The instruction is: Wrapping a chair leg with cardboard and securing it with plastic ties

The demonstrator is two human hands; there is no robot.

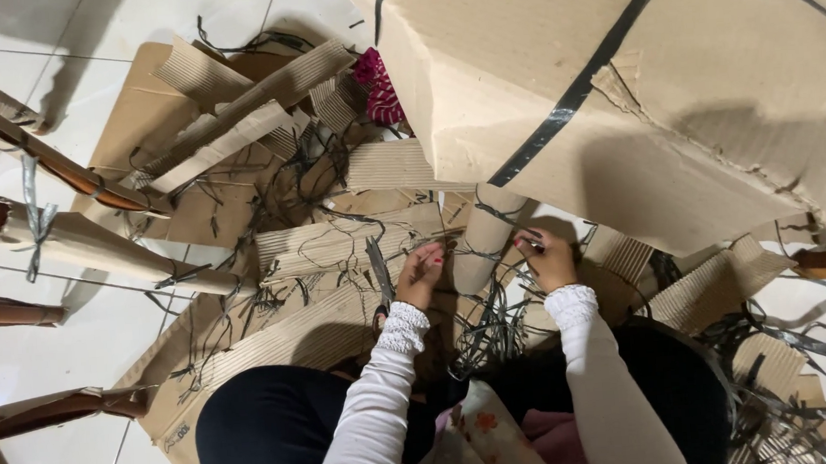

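I sit on the floor with my legs in black trousers and white sleeves. My left hand (422,273) pinches a dark plastic strap beside a cardboard-wrapped leg (484,240) that runs down from a large cardboard-wrapped piece (616,82). A pair of scissors (381,281) with dark handles lies just left of that hand. My right hand (547,256) is closed on a small dark tool or strap end against the same leg. A tangle of black straps (497,328) hangs between my hands.
Torn corrugated cardboard (336,242) and cut black straps litter the white tile floor. Several wooden legs partly wrapped in cardboard (84,240) lie at the left. A pink patterned cloth (379,89) shows behind the big wrapped piece. More straps (809,350) pile at the right.
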